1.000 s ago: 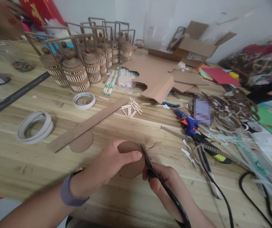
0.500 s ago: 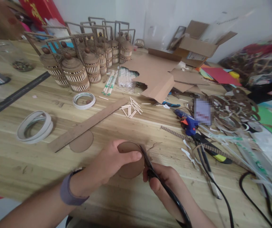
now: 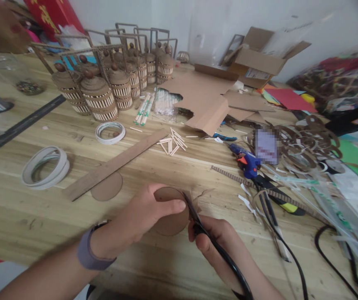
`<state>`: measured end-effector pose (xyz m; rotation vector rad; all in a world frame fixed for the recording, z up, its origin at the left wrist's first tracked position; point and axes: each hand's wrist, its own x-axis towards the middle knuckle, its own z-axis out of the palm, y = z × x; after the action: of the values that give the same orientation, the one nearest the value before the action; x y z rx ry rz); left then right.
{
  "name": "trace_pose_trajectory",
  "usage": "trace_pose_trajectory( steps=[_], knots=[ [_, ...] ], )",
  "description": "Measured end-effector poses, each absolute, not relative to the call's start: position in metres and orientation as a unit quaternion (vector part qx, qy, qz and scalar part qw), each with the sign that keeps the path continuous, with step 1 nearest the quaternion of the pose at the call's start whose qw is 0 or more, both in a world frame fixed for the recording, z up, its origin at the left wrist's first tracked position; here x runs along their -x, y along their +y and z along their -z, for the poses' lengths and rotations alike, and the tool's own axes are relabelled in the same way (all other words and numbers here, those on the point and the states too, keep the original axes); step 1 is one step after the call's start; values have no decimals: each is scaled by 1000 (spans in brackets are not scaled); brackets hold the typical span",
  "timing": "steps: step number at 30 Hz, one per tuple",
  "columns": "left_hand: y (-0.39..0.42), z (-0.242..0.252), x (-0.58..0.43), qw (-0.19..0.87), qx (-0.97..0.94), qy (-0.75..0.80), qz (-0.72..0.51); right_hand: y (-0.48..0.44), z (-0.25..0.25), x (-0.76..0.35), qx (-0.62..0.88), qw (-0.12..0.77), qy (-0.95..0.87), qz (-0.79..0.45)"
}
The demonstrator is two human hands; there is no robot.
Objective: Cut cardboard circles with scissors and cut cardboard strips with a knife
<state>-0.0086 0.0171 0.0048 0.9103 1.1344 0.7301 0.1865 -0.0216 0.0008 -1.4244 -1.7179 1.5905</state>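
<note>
My left hand (image 3: 154, 210) is closed on a round piece of cardboard (image 3: 172, 218), its thumb pressed flat on the top face. In my right hand (image 3: 218, 239) are black scissors (image 3: 202, 229), gripped by the handles. Their blades lie along the disc's upper right edge, where a scrap of cardboard sticks out to the right. Another cardboard disc (image 3: 108, 187) lies on the table left of my hands, partly under a long cardboard strip (image 3: 116, 164).
Rolls of tape (image 3: 44, 168) lie at left. Several lantern-like models (image 3: 99, 98) stand behind. Small sticks (image 3: 172, 141) lie mid-table. To the right are a blue glue gun (image 3: 244, 160), a utility knife (image 3: 287, 204), cardboard rings (image 3: 307, 141) and black cables. Large cardboard sheets (image 3: 204, 93) lie at the back.
The scissor blades look slightly more closed along the disc's edge, and the scrap beside them has shifted a little. Both hands stay almost in place.
</note>
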Motion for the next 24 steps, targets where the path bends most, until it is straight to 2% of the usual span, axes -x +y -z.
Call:
trace_pose_trajectory(
  steps=[24],
  knots=[
    [14,-1,8,692,-401,491,-347,-24,13,-190,484,231,-630,-562]
  ],
)
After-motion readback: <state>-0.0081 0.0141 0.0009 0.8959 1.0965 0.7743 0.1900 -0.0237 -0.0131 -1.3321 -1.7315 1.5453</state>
